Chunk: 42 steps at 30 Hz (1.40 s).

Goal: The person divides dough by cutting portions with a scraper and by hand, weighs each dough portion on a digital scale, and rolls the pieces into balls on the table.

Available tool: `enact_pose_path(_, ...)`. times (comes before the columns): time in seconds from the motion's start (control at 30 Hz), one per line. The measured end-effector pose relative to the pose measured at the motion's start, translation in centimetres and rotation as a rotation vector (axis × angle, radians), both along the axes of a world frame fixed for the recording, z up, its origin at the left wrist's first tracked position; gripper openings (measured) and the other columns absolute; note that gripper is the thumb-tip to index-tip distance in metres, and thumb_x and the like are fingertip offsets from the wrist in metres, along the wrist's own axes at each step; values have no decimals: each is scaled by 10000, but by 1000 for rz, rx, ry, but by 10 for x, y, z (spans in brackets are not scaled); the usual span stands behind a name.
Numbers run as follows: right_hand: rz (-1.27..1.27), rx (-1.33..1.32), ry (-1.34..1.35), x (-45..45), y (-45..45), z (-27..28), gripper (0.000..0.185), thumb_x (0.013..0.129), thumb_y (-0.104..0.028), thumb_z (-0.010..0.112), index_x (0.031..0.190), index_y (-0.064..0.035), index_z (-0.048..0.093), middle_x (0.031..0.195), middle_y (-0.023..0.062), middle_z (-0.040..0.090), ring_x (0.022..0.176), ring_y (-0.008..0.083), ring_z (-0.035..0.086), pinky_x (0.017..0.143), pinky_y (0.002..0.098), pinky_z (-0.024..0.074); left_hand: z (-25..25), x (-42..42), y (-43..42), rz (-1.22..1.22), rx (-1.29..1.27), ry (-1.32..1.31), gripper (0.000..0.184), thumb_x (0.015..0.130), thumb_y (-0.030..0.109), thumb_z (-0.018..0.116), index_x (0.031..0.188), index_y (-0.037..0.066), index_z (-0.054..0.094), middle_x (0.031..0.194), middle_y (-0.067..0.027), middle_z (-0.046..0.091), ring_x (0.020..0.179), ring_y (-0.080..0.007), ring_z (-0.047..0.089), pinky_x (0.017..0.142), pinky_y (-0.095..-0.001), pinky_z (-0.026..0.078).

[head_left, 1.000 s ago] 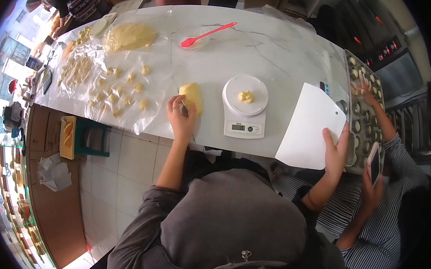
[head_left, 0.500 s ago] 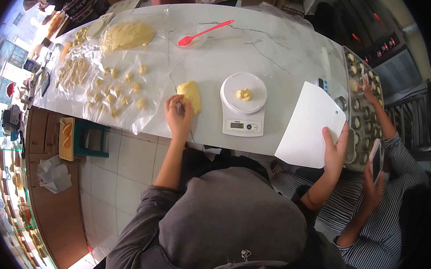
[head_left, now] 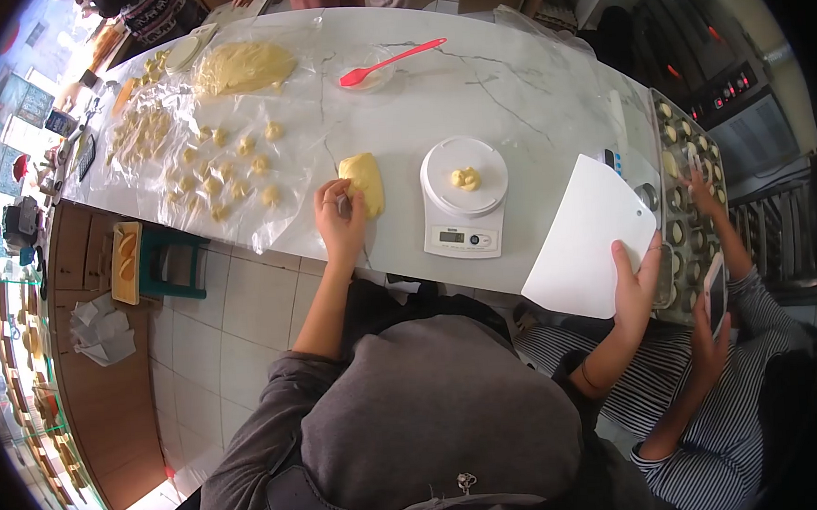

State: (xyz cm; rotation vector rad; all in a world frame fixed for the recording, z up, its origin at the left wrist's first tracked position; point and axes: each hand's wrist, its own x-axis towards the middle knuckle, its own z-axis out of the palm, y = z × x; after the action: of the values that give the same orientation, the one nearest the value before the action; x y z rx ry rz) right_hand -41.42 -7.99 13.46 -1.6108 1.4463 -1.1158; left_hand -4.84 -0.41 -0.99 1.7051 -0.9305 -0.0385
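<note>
My left hand (head_left: 338, 211) has its fingers curled in a pinch on the left edge of a flat yellow piece of dough (head_left: 363, 178) that lies on the table. In my right hand (head_left: 636, 280) is a big white dough scraper (head_left: 581, 240), a flat sheet with a small hole near one corner, held at the table's front edge. Between the hands stands a white kitchen scale (head_left: 465, 238). On its round plate rests a small clump of dough pieces (head_left: 466, 179). The digits on its display are too small to read.
Small dough balls (head_left: 211, 186) lie on and under clear plastic at left, below a larger covered dough mass (head_left: 245, 67). A red brush (head_left: 387, 64) rests across a bowl at the back. Beside a tray of filled molds (head_left: 676, 201), a co-worker in stripes holds a phone (head_left: 716, 297).
Both my hands stay almost where they were, on the dough and the scraper. The co-worker's phone has tilted slightly. At the far edge, another person's hand has come into view.
</note>
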Motion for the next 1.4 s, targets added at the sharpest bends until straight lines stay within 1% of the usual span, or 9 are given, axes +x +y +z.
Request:
enact_pose_path(0.2, -22, -1, -44, 3, 2, 2, 557, 850, -102, 582, 1318, 41, 315, 1225, 153, 463, 1110, 202, 439, 961, 310, 329, 1, 0, 0, -2, -3, -9, 194, 796, 59, 610, 970, -13, 564, 1025, -138, 532, 947, -266, 535, 819, -334, 454)
enact_pose_path(0.47, -10, 21, -11, -3, 0, -5, 626, 866, -143, 579, 1364, 41, 249, 1273, 156, 431, 1134, 205, 433, 963, 295, 336, 8, -2, 1, 16, 7, -49, 216, 777, 51, 620, 976, -10, 563, 1023, -143, 534, 945, -280, 533, 829, -350, 445)
enact_pose_path(0.57, -32, 28, 5, 0, 2, -2, 629, 864, -143, 580, 1368, 35, 249, 1286, 159, 418, 1147, 210, 423, 973, 303, 326, 26, -11, 1, 133, -76, -173, 258, 756, 35, 623, 1003, -6, 560, 1023, -147, 535, 952, -299, 532, 847, -369, 430)
enact_pose_path(0.67, -56, 48, -20, 0, 1, -2, 631, 862, -139, 580, 1372, 29, 248, 1302, 158, 403, 1164, 214, 410, 985, 309, 313, 35, -18, -14, -81, -112, -137, 259, 744, 15, 613, 1000, 4, 580, 1017, -136, 546, 976, -308, 525, 859, -377, 418)
enact_pose_path(0.77, -70, 27, -25, 1, -2, -2, 617, 858, -126, 581, 1357, 39, 258, 1268, 165, 427, 1140, 220, 429, 976, 312, 320, 60, -22, -47, -611, 83, -4, 299, 754, -69, 554, 1003, 79, 631, 1116, -88, 550, 1018, -255, 520, 807, -342, 456)
enact_pose_path(0.97, -128, 58, -27, 2, 0, -7, 626, 860, -126, 582, 1362, 38, 247, 1297, 168, 410, 1153, 219, 421, 980, 311, 315, 76, -41, -97, -977, 298, -828, 455, 721, -13, 523, 1126, 177, 604, 1186, -13, 554, 1073, -250, 498, 904, -378, 408)
enact_pose_path(1.1, -120, 73, -84, -6, -1, -21, 626, 868, -122, 574, 1379, 10, 238, 1336, 149, 381, 1176, 219, 404, 987, 321, 314, 70, -53, -120, -1061, 526, -859, 255, 734, 53, 564, 955, 141, 656, 1020, -52, 587, 939, -265, 553, 786, -374, 466)
enact_pose_path(1.23, -143, 126, -39, 1, 2, -6, 625, 872, -130, 562, 1384, 6, 230, 1343, 151, 370, 1186, 231, 401, 979, 326, 326, 67, -44, -118, -974, 509, -738, 171, 738, 121, 618, 897, 65, 644, 910, -122, 574, 877, -286, 562, 740, -371, 476)
enact_pose_path(1.4, -134, 119, -59, 7, -9, -8, 628, 874, -139, 552, 1388, 7, 221, 1349, 155, 358, 1177, 240, 410, 974, 329, 332, 75, -9, -53, -742, 231, 310, 194, 859, 158, 530, 941, -5, 596, 894, -98, 569, 846, -214, 552, 760, -324, 440)
